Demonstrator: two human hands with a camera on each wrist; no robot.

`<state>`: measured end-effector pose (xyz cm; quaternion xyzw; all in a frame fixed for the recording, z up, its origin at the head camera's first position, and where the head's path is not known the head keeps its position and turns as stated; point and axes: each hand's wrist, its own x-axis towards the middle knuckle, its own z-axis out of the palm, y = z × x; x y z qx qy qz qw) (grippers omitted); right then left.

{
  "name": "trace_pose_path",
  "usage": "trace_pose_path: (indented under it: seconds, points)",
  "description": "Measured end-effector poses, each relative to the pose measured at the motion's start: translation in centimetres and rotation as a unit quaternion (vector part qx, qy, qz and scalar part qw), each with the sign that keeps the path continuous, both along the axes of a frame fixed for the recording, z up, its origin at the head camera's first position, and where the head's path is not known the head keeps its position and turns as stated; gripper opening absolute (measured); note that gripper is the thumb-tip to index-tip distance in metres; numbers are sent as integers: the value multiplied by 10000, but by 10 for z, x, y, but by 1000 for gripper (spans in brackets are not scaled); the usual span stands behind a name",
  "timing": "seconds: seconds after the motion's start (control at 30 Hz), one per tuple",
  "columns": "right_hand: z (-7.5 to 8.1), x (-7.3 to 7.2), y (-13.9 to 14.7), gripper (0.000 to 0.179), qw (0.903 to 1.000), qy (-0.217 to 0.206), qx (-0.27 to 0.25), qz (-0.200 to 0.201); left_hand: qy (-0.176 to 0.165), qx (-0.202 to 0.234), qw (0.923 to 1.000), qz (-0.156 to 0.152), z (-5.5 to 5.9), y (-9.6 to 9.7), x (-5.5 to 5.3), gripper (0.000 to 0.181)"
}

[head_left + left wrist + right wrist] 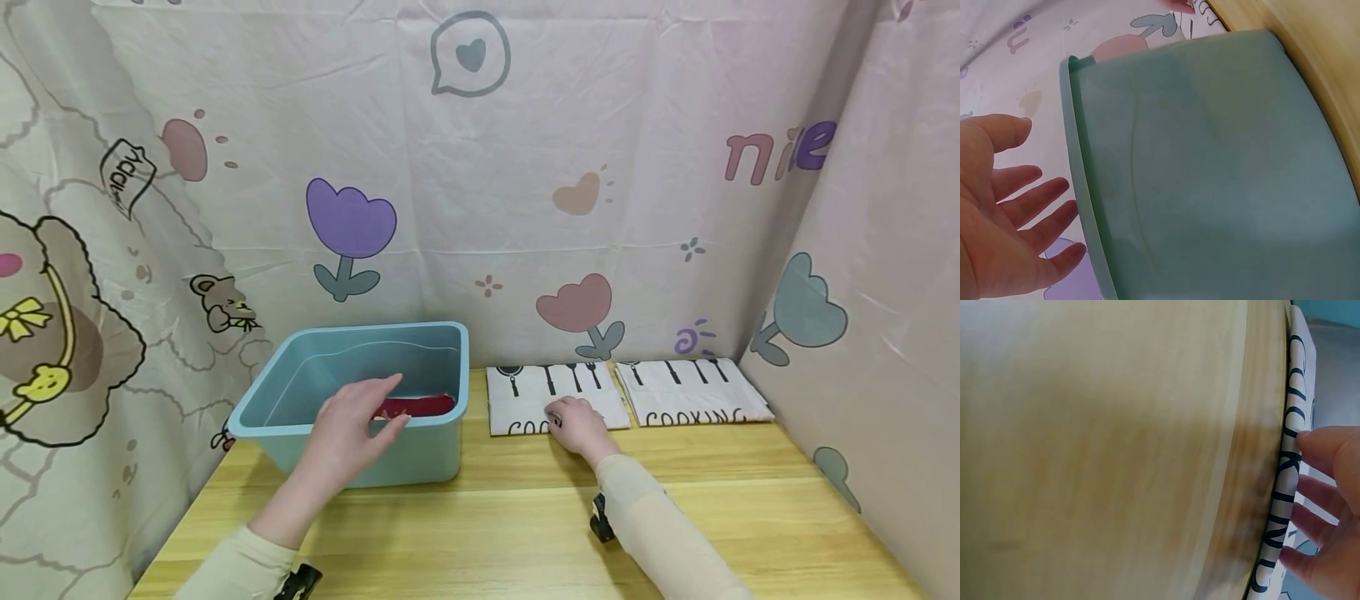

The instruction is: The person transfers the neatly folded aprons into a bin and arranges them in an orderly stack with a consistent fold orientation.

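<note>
My left hand [347, 423] is held over the near rim of a blue-green plastic bin [405, 454], thumb and fingers apart with nothing between them. Relaxed fingers [1038, 203] show beside the bin's rim [1085, 206] in the left wrist view. Inside the bin lies a dark red thing [420, 406], partly hidden by the rim and hand. My right hand [579, 425] rests on the front part of a folded white cloth [525, 400] printed with utensils and lettering. From the right wrist, its thumb and fingers touch the cloth's folded edge [1285, 481].
A second folded white cloth [693, 392] with the same print lies just right of the first. Everything stands on a light wooden table [517, 533]. Patterned curtain [480, 167] hangs behind the table and along both sides.
</note>
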<state>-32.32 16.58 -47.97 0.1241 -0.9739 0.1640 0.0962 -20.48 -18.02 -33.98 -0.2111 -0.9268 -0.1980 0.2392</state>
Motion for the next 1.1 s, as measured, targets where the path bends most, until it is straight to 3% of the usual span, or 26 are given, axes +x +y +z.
trace_pose_path:
  seconds: [0.3,0.57,1.1]
  points:
    - [2,4,-1,22,9998,-147,122,-5,6,279,9992,-299,-6,14,-1,58]
    - [8,12,-1,16,9997,-123,161,102,163,505,9955,-780,-11,34,-2,56]
    - [11,25,-2,12,9983,-51,373,452,-5,1101,9886,-1028,-14,76,1,56]
